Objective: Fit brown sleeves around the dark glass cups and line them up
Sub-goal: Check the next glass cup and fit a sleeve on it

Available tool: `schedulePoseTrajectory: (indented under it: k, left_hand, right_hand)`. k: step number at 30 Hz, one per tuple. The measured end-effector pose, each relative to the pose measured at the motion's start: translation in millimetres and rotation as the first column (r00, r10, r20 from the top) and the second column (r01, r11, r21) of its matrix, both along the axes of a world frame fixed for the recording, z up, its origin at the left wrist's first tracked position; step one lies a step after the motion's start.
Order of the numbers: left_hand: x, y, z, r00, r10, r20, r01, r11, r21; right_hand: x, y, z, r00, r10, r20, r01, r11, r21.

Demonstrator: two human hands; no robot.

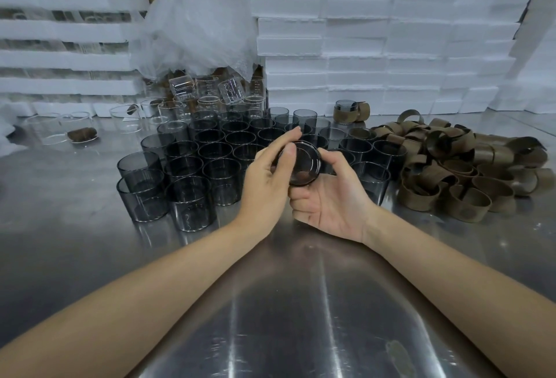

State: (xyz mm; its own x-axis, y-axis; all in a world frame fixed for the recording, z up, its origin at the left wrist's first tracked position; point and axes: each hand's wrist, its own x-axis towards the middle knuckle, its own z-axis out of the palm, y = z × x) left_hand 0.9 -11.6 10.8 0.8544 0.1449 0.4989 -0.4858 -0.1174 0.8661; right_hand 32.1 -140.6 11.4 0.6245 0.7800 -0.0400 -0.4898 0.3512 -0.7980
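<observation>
Head view. One dark glass cup (302,164) is held tilted, mouth toward the camera, above the middle of the table (301,302). The left hand (266,176) is curled round its rim and the right hand (328,197) grips it from beneath, presumably to steady it for sleeving. Behind are massed the unsleeved cups (210,155). The brown sleeves (469,167) are heaped toward the right edge, probably for reach.

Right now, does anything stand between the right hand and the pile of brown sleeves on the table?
Partly. A few bare dark cups stand straight between the right hand and the pile of brown sleeves. The steel table nearer the camera shows nothing in that gap. That hand and the left hand grip the held cup.
</observation>
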Motion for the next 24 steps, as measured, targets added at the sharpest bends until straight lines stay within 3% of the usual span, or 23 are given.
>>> schedulePoseTrajectory:
  k: [4, 6, 10, 12, 14, 16, 18, 21, 24]
  left_hand:
    - [1, 4, 1, 0.998, 0.025, 0.060, -0.026, 0.999, 0.021]
    - [1, 5, -2, 0.995, 0.001, 0.102, -0.003, 1.000, 0.023]
    - [0, 2, -6, 0.978, -0.008, 0.209, 0.014, 0.999, -0.030]
    - [-1, 0, -8, 0.953, -0.023, 0.301, 0.003, 0.998, 0.066]
    - [0, 0, -10, 0.921, -0.046, 0.387, -0.073, 0.955, 0.288]
    - [0, -3, -11, 0.905, -0.075, 0.419, -0.169, 0.840, 0.515]
    - [-2, -6, -11, 0.918, -0.029, 0.396, -0.257, 0.715, 0.650]
    - [-7, -7, -12, 0.944, 0.102, 0.313, -0.302, 0.648, 0.700]
    - [-9, -7, -13, 0.970, 0.174, 0.169, -0.242, 0.682, 0.690]
  right_hand:
    - [-5, 5, -4, 0.991, -0.036, 0.126, 0.039, 0.999, -0.027]
    - [-6, 10, -8, 0.951, -0.168, 0.261, 0.192, 0.979, -0.067]
    - [-1, 11, -8, 0.685, -0.469, 0.557, 0.630, 0.765, -0.130]
    - [2, 6, -7, 0.546, -0.511, 0.664, 0.758, 0.640, -0.130]
    - [4, 3, -7, 0.431, -0.477, 0.766, 0.829, 0.545, -0.126]
    - [4, 3, -10, 0.348, -0.408, 0.844, 0.862, 0.493, -0.117]
    - [2, 4, -10, 0.301, -0.328, 0.896, 0.876, 0.466, -0.124]
    - [0, 2, -10, 0.288, -0.234, 0.929, 0.866, 0.477, -0.149]
    - [0, -2, -11, 0.286, -0.161, 0.945, 0.830, 0.534, -0.160]
